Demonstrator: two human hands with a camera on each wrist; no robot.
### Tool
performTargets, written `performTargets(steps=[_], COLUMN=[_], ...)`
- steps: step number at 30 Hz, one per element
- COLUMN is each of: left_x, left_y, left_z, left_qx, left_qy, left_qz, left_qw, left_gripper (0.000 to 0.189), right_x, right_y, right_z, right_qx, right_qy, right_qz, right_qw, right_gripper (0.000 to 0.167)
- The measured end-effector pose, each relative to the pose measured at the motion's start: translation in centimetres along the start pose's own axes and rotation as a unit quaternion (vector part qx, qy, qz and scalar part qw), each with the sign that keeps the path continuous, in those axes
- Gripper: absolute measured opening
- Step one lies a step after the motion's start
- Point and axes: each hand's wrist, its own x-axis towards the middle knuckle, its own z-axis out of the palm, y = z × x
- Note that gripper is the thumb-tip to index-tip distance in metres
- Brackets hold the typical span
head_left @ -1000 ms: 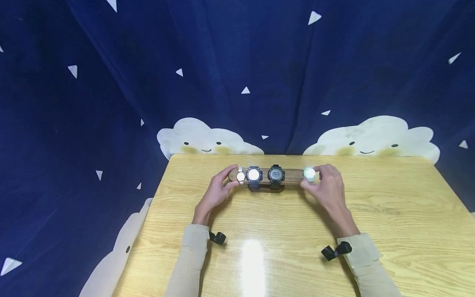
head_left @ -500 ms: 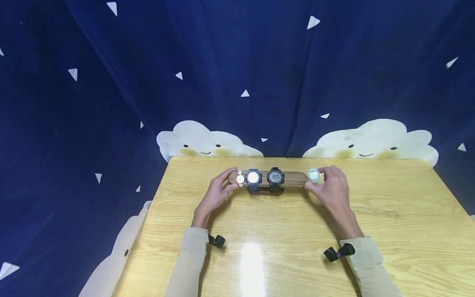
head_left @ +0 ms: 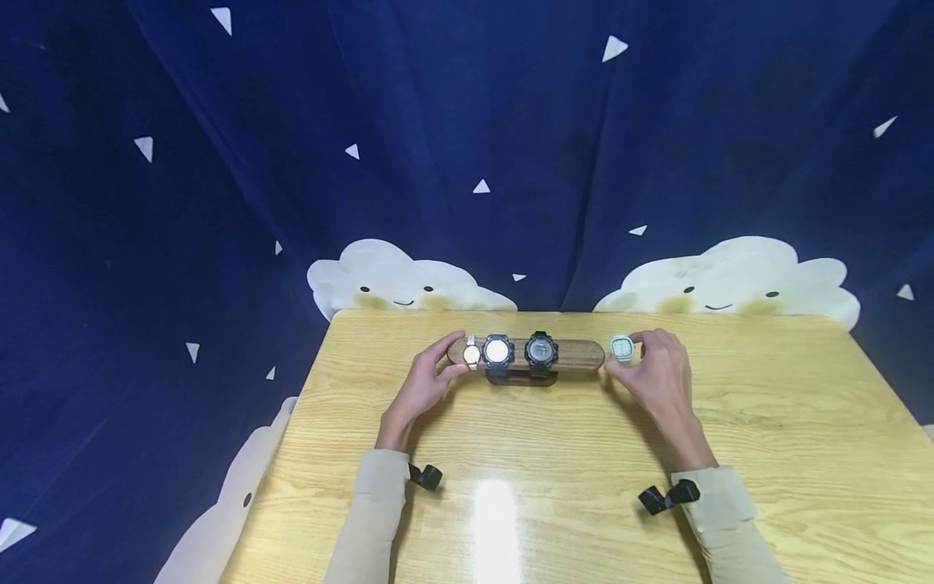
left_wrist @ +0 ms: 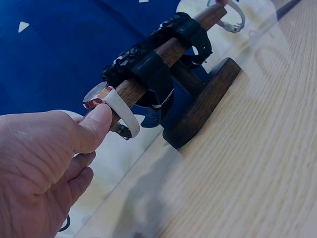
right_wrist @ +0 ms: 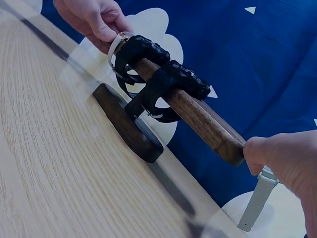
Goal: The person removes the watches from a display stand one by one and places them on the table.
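Note:
A wooden watch stand [head_left: 580,354] stands near the table's far edge, its bar raised on a dark base [left_wrist: 203,109]. My left hand [head_left: 426,383] grips the bar's left end, thumb beside a white-strapped watch [head_left: 472,354]. Further along the bar sit a dark watch with a glaring dial [head_left: 499,350] and a black watch [head_left: 541,350]. Just past the bar's right end, my right hand [head_left: 660,375] pinches a pale mint watch [head_left: 623,347]. Its strap hangs down in the right wrist view, where my right thumb is at the bar's end.
The light wooden table [head_left: 554,454] carries a bright glare patch in front. Behind it hangs a dark blue curtain [head_left: 438,122] with white triangles and smiling clouds. Black wrist cameras sit on both sleeves.
My right hand has drawn the mint watch rightward, from the bar's right end to just beyond it. The left hand keeps its grip, and the head view has tipped slightly.

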Motion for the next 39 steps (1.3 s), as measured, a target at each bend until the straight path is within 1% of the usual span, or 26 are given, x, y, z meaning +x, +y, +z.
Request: performTargets(steps=[6,13,21,27,33,36,39], left_x=[-0.1,0.0,0.1,0.1,0.2,0.1,0.0], left_y=[0.0,0.1,-0.3,-0.2,-0.1,-0.2,-0.3], left_z=[0.1,-0.1,0.0,-0.1,0.0,-0.1,-0.1], left_qx=[0.001,-0.001,0.005,0.005,0.002,0.009,0.012], left_qy=[0.001,0.004,-0.004,0.0,0.0,0.0,0.001], left_qz=[0.001,0.001,0.007,0.009,0.018,0.013,0.011], left_qw=[1.0,1.0,1.0,0.9999,0.9998,0.9999,0.9999], left_gripper=[0.062,0.061,0.062,0.062,0.063,0.063,0.063], right_x=[-0.1,0.2,0.0,-0.2,-0.4,-0.6,-0.8], right_y=[0.3,0.6,1.1,1.3,1.6,1.8,2.2], right_z=[-0.2,0.1,0.0,0.3,0.5,0.8,1.4], right_qx=[-0.019,-0.046,-0.082,-0.102,-0.116,-0.124,-0.126], right_qy=[-0.004,-0.016,-0.038,-0.035,-0.033,-0.027,-0.007], right_qz=[0.011,0.025,0.035,0.033,0.025,0.01,-0.013], right_qw=[0.9997,0.9985,0.9953,0.9936,0.9925,0.9919,0.9919], right_gripper=[0.038,0.04,0.043,0.044,0.043,0.044,0.044])
